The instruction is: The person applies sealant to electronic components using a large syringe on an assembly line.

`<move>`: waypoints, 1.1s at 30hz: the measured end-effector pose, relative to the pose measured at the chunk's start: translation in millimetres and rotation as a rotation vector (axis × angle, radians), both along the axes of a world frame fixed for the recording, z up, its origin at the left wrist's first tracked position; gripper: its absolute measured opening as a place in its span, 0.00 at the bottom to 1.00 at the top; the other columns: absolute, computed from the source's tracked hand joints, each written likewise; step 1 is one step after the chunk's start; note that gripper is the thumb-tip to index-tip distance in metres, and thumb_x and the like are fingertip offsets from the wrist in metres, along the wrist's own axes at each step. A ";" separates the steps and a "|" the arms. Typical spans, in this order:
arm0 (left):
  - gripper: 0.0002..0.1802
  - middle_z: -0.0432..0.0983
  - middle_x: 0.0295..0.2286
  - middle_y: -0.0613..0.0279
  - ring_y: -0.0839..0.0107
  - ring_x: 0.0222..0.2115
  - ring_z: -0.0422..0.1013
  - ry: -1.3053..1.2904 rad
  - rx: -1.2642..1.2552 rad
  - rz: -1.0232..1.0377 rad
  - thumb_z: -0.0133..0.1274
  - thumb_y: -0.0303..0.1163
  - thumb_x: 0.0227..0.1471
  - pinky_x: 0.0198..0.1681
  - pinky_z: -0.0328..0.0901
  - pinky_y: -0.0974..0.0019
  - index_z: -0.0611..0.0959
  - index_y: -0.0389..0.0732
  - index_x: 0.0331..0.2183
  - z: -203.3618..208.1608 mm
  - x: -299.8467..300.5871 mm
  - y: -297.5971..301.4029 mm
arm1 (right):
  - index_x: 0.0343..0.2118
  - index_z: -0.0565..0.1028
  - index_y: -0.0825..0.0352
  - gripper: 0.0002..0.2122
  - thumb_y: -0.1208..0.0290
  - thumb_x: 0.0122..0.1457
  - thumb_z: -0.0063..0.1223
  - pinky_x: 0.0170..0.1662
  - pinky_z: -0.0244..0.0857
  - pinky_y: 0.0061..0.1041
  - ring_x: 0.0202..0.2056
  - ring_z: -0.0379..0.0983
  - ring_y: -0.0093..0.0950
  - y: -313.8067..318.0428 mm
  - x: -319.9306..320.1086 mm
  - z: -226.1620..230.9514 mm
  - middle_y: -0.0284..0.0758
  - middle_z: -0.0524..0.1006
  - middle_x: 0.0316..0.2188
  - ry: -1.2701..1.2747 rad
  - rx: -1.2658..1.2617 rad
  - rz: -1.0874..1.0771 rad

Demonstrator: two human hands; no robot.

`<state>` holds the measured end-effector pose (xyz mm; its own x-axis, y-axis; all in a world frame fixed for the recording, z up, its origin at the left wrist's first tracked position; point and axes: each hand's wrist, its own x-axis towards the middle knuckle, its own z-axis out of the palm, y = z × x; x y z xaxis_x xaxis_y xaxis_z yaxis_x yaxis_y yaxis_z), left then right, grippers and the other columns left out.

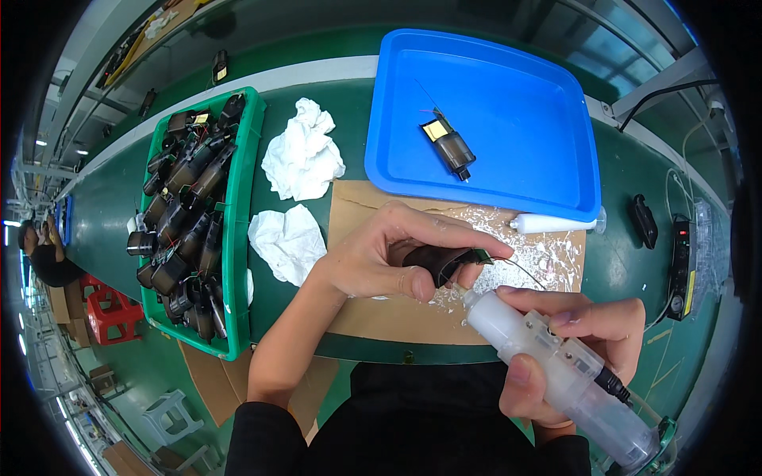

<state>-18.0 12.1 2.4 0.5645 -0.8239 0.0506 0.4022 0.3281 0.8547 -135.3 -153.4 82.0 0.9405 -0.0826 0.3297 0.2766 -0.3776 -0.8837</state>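
My left hand point(361, 250) is closed around a dark cylindrical part point(432, 260), with a green piece and thin wires at its right end. In my right hand point(607, 321) is a glue dispensing syringe point(556, 379), a translucent barrel with white contents and a clear clip-on handle. The syringe's nozzle points up and left, close to the wired end of the part; whether they touch I cannot tell. Beneath both hands lies a cardboard sheet point(373, 321) spattered with white residue. A similar dark part point(450, 148) with a yellow label rests in the blue tray point(516, 186).
A green crate point(240, 317) full of dark parts stands at left. Crumpled white tissues point(302, 151) lie beside it. A white tube point(552, 224) sits by the blue tray's near edge. On the right are a black object point(644, 222) and a power strip point(680, 270).
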 end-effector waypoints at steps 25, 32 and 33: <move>0.32 0.74 0.37 0.57 0.62 0.38 0.70 -1.138 1.000 1.080 0.61 0.22 0.33 0.44 0.64 0.64 0.80 0.39 0.47 71.1 -34.3 112.1 | 0.38 0.63 0.71 0.14 0.72 0.55 0.54 0.47 0.65 0.33 0.40 0.74 0.35 -50.5 -31.4 -99.3 0.52 0.76 0.34 0.202 0.035 -0.231; 0.24 0.73 0.41 0.52 0.53 0.42 0.68 -1.171 1.542 1.040 0.56 0.28 0.48 0.48 0.61 0.59 0.77 0.39 0.49 80.2 -30.6 204.1 | 0.38 0.64 0.72 0.13 0.79 0.52 0.54 0.45 0.66 0.29 0.38 0.74 0.32 -48.7 -28.6 -85.0 0.51 0.76 0.36 0.246 0.154 -0.170; 0.24 0.74 0.41 0.52 0.53 0.43 0.69 -1.210 1.516 1.069 0.56 0.29 0.48 0.48 0.61 0.59 0.77 0.39 0.49 80.8 -25.8 192.4 | 0.38 0.64 0.72 0.13 0.81 0.52 0.55 0.45 0.66 0.28 0.38 0.74 0.31 -48.9 -26.8 -82.8 0.50 0.76 0.36 0.235 0.180 -0.150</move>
